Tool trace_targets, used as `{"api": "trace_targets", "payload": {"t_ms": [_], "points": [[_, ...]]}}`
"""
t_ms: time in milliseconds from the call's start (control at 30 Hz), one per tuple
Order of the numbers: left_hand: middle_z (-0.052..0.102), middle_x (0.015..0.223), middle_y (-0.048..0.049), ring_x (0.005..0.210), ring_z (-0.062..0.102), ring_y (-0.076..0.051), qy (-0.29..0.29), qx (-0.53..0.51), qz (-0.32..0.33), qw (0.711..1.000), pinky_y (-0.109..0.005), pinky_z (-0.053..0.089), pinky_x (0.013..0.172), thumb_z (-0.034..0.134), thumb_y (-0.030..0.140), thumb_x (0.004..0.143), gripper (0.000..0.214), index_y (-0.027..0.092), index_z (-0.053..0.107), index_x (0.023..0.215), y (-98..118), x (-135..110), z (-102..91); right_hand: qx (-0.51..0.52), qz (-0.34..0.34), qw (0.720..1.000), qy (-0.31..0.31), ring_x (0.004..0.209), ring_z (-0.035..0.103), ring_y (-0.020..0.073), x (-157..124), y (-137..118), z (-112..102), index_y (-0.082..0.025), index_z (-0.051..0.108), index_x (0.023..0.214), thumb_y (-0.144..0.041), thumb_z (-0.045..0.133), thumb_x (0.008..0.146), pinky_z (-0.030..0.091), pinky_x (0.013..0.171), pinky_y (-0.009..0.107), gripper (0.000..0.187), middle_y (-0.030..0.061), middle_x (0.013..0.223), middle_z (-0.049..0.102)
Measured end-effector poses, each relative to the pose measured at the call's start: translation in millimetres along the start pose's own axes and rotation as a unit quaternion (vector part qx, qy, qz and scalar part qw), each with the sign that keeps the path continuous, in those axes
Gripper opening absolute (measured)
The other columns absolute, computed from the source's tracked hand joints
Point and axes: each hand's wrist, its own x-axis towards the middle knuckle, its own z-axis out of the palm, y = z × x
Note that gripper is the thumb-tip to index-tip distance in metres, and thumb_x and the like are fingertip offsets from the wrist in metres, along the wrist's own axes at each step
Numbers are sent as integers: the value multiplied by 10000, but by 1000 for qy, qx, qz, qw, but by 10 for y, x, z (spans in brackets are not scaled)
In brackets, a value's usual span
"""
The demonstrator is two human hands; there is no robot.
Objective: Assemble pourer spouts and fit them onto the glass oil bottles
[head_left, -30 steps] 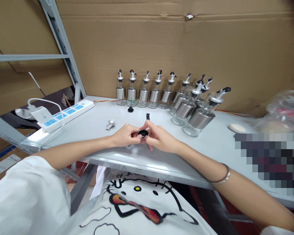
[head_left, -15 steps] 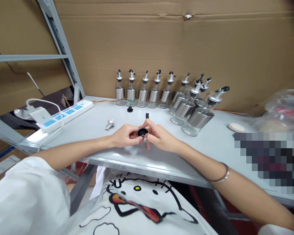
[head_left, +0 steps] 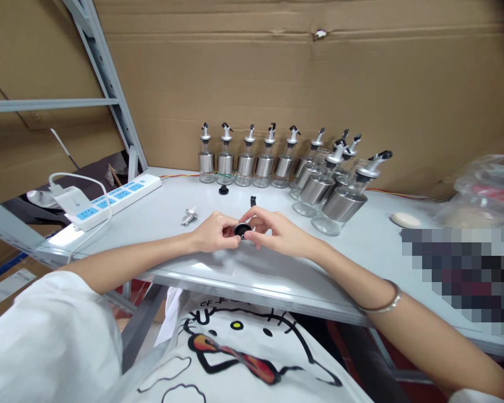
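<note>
White cloth shirt, printed with black outlines and an orange-red figure; nearest item, below the front edge.

Surface: pale grey, smooth, glossy, straight front edge.

Round cap: held above the surface, near the middle of the front edge. Matt black, shallow cup form, thin silvery rim, small pale detail at its lower inside. Hollow face turned up and toward the front edge; the back is covered by fingers, so its long axis cannot be told.

Left hand: thumb and fingers pinching the cap's left side. Right hand: thumb and forefinger curved about the cap's right side, other fingers bent; firmness of grip cannot be told. Metallic bangle on the right forearm.

Silver spout piece: shiny, irregular, lying left of the hands. White oval object: smooth, toward the right edge.

Small black part: just beyond the right hand.

White power strip: plastic, blue socket panels, slanting along the left edge.

Black stopper: stepped, round, before the bottles.

Bottles: clear glass, brushed-metal sleeves, silver-and-black spouts; upright along the far edge, clustered nearer at right.

Cardboard: brown, creased, behind the far edge.
</note>
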Motion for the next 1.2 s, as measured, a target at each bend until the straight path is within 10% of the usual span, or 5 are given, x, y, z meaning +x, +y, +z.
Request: {"api": "trace_targets", "payload": {"t_ms": [400, 933, 1067, 1200], "points": [[515, 756, 31, 576, 518, -84, 73, -70, 60, 993, -216, 452, 566, 597, 311, 751, 304, 205, 344, 885, -88, 24, -18, 29, -19, 996, 81, 705, 681, 168, 7, 31, -40, -217, 382, 933, -326, 522, 862, 483, 606, 270, 191, 50, 807, 715], [517, 995, -64, 912, 544, -167, 10, 65, 130, 989, -305, 486, 819, 545, 231, 829, 250, 178, 496, 1069, -159, 47, 0, -117, -25, 987, 108, 666, 653, 157, 20, 135, -207, -192, 539, 808, -378, 504, 859, 390, 498, 206, 196, 32, 718, 688], [527, 1026, -83, 852, 549, -155, -82, 141, 166, 972, -280, 484, 795, 542, 208, 818, 242, 167, 555, 1056, -179, 38, 4, -225, 29, 960, 163, 739, 640, 187, 32, 275, -391, -171, 603, 834, -384, 389, 910, 452, 679, 287, 311, 68, 797, 694], [554, 1055, -106, 887, 567, -160, -101, 147, 183, 967, -272, 476, 823, 530, 235, 864, 223, 157, 567, 1070, -189, 37, 5, -240, 43, 966, 89, 1140, 536, 245, 48, 447, -410, -153, 586, 1122, -421, 284, 946, 372, 998, 406, 440, 133, 1200, 610]]}}
